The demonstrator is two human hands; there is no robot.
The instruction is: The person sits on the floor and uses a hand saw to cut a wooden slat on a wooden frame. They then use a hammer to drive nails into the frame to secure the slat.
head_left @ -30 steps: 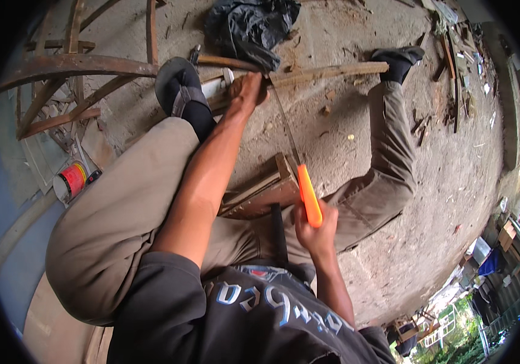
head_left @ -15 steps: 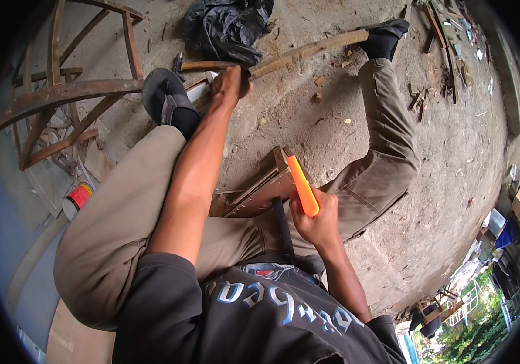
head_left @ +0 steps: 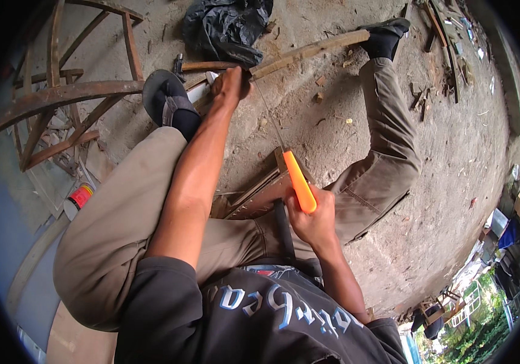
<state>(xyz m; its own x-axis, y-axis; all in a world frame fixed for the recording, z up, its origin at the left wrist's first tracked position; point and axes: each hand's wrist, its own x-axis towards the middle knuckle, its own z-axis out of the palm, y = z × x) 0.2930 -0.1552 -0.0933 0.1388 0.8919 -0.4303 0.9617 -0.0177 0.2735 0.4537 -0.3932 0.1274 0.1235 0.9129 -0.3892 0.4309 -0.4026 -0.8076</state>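
Rough, dusty concrete floor [head_left: 326, 136] spreads beneath us, littered with wood scraps. Nearest our body, the fingers of our right hand [head_left: 313, 219] are wrapped around the bright orange handle of a thin-bladed metal saw [head_left: 298, 182]. Just left of those fingers sits a brown, box-like wooden piece [head_left: 263, 197]. From the right fingers the blade runs forward to just beside our left hand [head_left: 231, 85], whose fingers are curled at the near end of a long, pale brown wooden strip [head_left: 311, 54]; we cannot tell exactly what they clamp. To the right of the left fingers, the strip stretches out to our dark right sandal [head_left: 387, 29].

Just beyond the left fingers lie a hammer with a brown wooden handle [head_left: 208, 65] and a crumpled black plastic bag [head_left: 226, 30]. Well to their left stands a dark wooden frame with curved rails [head_left: 65, 94].

We judge the saw light, its blade springy and sharp, best held by the handle alone. The strip looks stiff and rough, firm to grip on its outer faces, away from the teeth.

Compared with half a second ago, the handle has edged slightly forward and the blade shows more clearly; the left hand has hardly moved.
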